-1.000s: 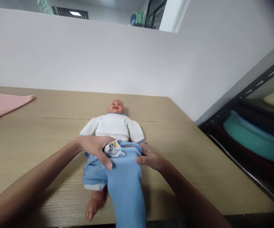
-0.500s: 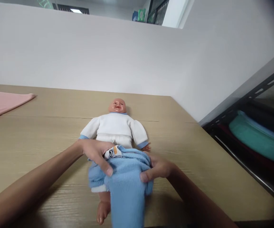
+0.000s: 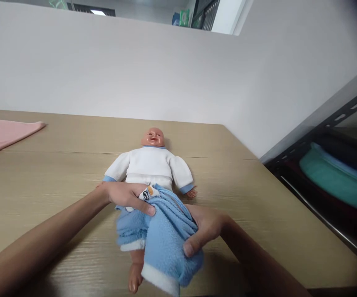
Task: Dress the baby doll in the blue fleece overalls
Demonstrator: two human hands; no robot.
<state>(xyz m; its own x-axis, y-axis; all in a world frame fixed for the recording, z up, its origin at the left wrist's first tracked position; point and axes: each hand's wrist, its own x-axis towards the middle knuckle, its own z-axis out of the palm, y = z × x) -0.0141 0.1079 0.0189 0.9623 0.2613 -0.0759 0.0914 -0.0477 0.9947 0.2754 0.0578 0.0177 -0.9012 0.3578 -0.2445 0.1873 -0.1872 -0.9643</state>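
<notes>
Blue fleece trousers with white cuffs lie bunched over the legs of a bald plastic doll, face up on the pale wood-grain desk in a white top with blue edging. One bare foot shows below the left cuff. The left hand grasps the waistband, fingers clasping the cloth; the right hand clutches the other leg, thumb outside, remaining fingers hidden. Well apart, a pink cloth lies flat.
</notes>
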